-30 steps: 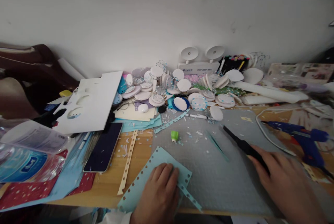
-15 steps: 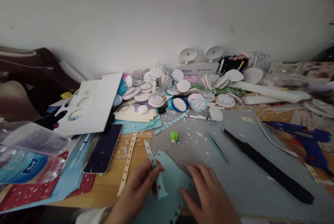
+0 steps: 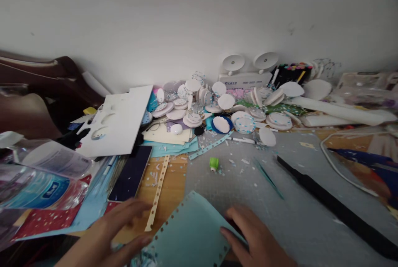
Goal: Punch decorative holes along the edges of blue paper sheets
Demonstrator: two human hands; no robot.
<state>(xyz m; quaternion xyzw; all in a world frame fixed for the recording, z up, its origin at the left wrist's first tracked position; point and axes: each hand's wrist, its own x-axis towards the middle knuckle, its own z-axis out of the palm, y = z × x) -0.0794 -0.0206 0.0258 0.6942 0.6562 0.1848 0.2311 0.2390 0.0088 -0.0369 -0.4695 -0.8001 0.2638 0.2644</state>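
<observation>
A light blue-green paper sheet (image 3: 192,229) with punched shapes along its edges is tilted up near the front edge of the table. My right hand (image 3: 253,236) pinches its right edge between thumb and fingers. To the left of the sheet, my left hand (image 3: 115,234) has its fingers apart with nothing in them. A cream punched paper strip (image 3: 158,194) lies just beyond the left fingertips. Farther back, a small green craft punch (image 3: 214,163) stands on the grey cutting mat (image 3: 236,184). Small blue-green scraps (image 3: 146,257) show below the left hand.
Green tweezers (image 3: 269,179) and a long black tool (image 3: 336,205) lie on the right. Beyond them is a blue glue gun (image 3: 367,163). At left are a phone (image 3: 132,173) and a plastic bottle (image 3: 46,188). White discs (image 3: 226,101) pile up at the back.
The punched blue-green strip has left my left hand, which has moved left and opened. My right hand now grips the sheet's edge. The view has shifted slightly left.
</observation>
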